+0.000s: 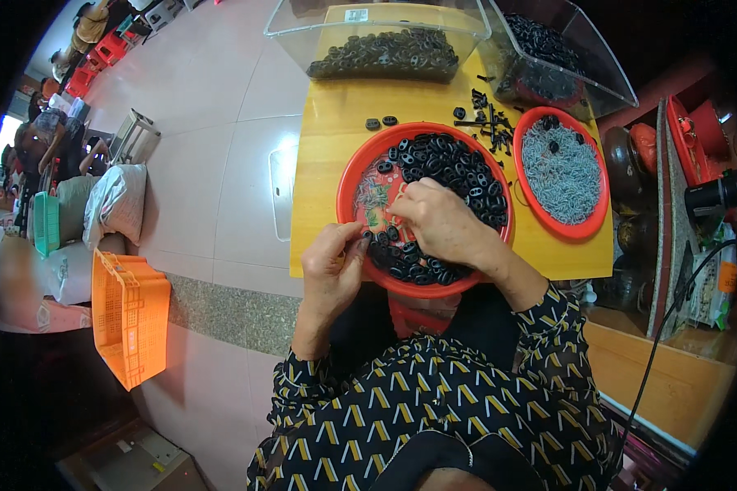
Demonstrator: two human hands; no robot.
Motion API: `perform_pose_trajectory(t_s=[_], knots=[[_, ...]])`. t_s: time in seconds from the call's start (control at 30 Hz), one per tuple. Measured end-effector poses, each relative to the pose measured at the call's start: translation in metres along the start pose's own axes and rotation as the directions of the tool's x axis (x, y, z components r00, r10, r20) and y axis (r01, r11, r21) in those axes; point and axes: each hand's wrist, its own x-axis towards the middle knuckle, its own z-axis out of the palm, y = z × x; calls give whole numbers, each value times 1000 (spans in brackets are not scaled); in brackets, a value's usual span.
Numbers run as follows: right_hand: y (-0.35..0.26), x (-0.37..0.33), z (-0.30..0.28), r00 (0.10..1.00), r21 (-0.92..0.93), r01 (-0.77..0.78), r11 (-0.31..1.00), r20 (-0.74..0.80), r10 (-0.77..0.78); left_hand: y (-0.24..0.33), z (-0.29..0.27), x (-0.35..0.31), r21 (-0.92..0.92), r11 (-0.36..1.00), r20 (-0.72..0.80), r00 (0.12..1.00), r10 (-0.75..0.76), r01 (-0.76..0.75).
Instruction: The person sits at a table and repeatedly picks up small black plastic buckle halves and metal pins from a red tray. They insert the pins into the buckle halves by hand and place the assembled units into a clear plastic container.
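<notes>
Patterned black shirt [434, 393] fills the bottom of our frame. Above it, our left hand [334, 260] has thumb and forefinger nearly pinched together at the basin's left edge, and our right hand [440, 217] curls over the middle with fingers bent in; we cannot tell whether either grips anything. Beneath them, at the frame's centre, black oval pieces [438, 157] crowd our red basin [345, 184] on the yellow surface [319, 164]. Right of it we see a red tray [577, 232] of silvery pins [561, 176]; at top, a clear tub [467, 49] holds dark pieces.
</notes>
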Motion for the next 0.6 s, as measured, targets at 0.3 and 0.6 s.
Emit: perform_pose_trajectory(t_s=[0.3,0.6], knots=[[-3,2,13,999,-37,32,999,24,-31,-1,-3,0,-21,1000,13,1000,-17,17],[13,-4,-20,992,-51,8,999,-129,-15,3,-1,7,69,995,41,997,66,-69]])
